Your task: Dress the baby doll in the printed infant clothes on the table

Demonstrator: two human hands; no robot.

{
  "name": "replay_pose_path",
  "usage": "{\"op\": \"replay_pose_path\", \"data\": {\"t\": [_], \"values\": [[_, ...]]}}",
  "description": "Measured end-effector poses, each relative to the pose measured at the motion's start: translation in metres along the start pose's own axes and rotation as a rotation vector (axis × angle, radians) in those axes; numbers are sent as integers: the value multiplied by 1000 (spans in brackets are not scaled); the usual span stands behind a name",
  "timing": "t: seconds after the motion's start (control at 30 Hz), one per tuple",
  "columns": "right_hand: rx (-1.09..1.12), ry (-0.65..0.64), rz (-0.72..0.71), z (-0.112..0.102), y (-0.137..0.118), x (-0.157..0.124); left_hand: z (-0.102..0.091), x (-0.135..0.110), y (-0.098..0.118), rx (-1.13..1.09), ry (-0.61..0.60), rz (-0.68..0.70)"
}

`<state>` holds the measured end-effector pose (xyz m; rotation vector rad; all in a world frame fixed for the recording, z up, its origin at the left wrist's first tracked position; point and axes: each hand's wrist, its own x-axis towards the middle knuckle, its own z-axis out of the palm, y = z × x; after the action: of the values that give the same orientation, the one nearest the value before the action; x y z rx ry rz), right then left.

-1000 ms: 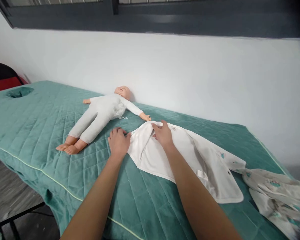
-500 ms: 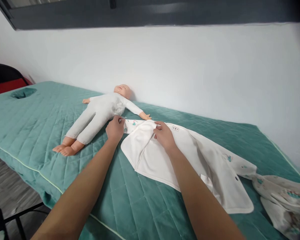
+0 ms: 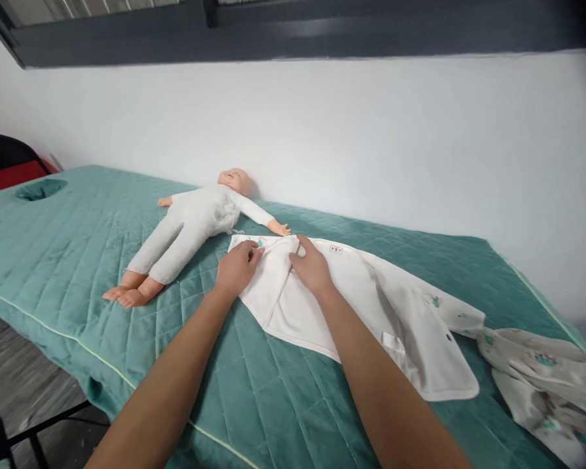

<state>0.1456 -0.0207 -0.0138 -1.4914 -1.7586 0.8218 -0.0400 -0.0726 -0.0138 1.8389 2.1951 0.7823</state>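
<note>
Teal quilted bed [image 3: 68, 247] against a white wall [image 3: 371, 143] bears, beside a doll [image 3: 195, 221], a white garment [image 3: 361, 299], its neck tag [image 3: 336, 249] unreadable, under the left hand [image 3: 235, 268] and right hand [image 3: 311, 268], each grip seemingly spread flat.

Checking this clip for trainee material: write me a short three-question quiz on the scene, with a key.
1. True or false: the left hand and the right hand both touch the white garment.
2. The doll lies: A) face up, B) face down, C) sitting upright.
3. Fill in: the quilted cover under the garment is ___ in colour.
Key: 1 true; 2 A; 3 green.
</note>
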Motion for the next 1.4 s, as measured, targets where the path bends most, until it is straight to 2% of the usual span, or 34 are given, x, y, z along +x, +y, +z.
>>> {"op": "replay_pose_path", "data": {"t": [0.1, 0.17, 0.33, 0.43, 0.5, 0.57, 0.6, 0.7, 0.8, 0.87, 1.0, 1.1, 1.17, 1.23, 1.3, 1.4], "values": [[190, -50, 86, -4, 5, 4, -1, -5, 0, 35, -63, 24], [218, -37, 83, -5, 8, 6, -1, -7, 0, 75, -84, 26], [117, 40, -15, -3, 10, -14, -2, -14, 0, 103, -57, -16], [24, 72, -106, -15, 10, -36, -3, -19, -1, 108, -30, -35], [-25, 107, -135, -39, 14, -47, -3, -22, -2, 121, -14, -41], [-72, 173, -123, -76, 27, -54, -3, -26, -3, 144, 0, -46], [-99, 221, -108, -97, 36, -56, -3, -28, -4, 157, 5, -49], [-362, 370, -42, -155, 73, -62, -4, -34, -4, 182, 15, -69], [-608, 338, 124, -182, 104, -70, -6, -40, -6, 175, -6, -87], [-666, 307, 165, -182, 113, -76, -7, -43, -8, 161, -15, -95], [-709, 332, 109, -167, 106, -86, -5, -49, -10, 137, 16, -111], [-725, 383, 24, -162, 97, -93, -5, -56, -9, 112, 128, -69], [-724, 380, -59, -160, 90, -94, -11, -59, -10, 130, 209, 31], [-720, 310, -168, -155, 78, -89, -24, -58, -17, 175, 258, 155], [-696, 193, -264, -145, 56, -75, -45, -49, -33, 192, 310, 223], [-538, 31, -288, -113, 7, -38, -85, -24, -72, 82, 428, 150]]}}
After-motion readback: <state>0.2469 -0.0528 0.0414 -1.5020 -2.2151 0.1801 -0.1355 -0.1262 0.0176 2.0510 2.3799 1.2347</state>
